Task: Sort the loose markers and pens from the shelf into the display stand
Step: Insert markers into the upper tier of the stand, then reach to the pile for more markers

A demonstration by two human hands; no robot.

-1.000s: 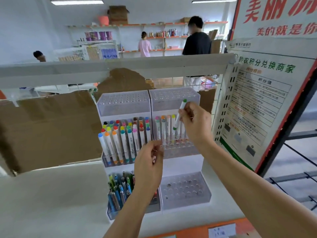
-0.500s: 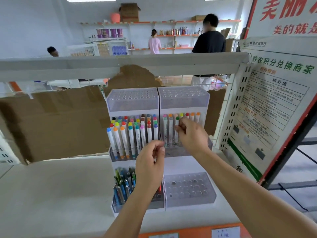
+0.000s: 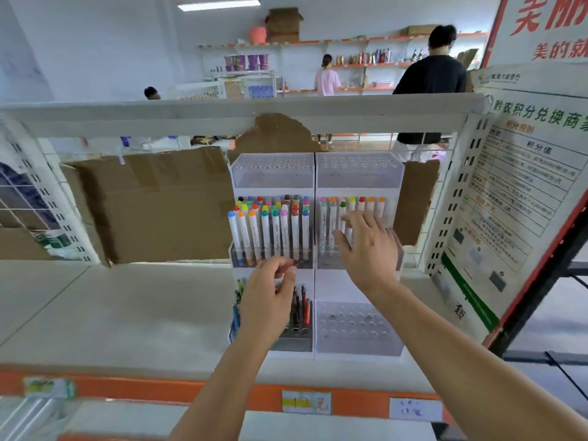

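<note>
Green poster (image 3: pixel 521 198), right of frame: heading 黔农积分兑换商, cut off at the edge; sub-heading 积分值; body text too small to read. Red sign (image 3: pixel 550 27), upper right: large characters, cropped. Price tag (image 3: pixel 306 402) on orange shelf edge (image 3: pixel 127 388): handwritten 10元.

One display stand (image 3: pixel 316 186) in two white columns, each with three clear perforated tiers, sits on a store shelf (image 3: pixel 127 313) as two hands, the left hand (image 3: pixel 267 300) and the right hand (image 3: pixel 369 249), reach toward it. The left middle tier holds a packed cluster of markers (image 3: pixel 270 224), too many and too overlapped to count exactly, while the right middle tier shows seven markers in a single row (image 3: pixel 353 208); the lower left tier carries a bunch of pens (image 3: pixel 300 308) partly hidden behind the left hand. Three people stand in the background, and two paper price labels (image 3: pixel 306 402) are stuck on the shelf's orange edge.
</note>
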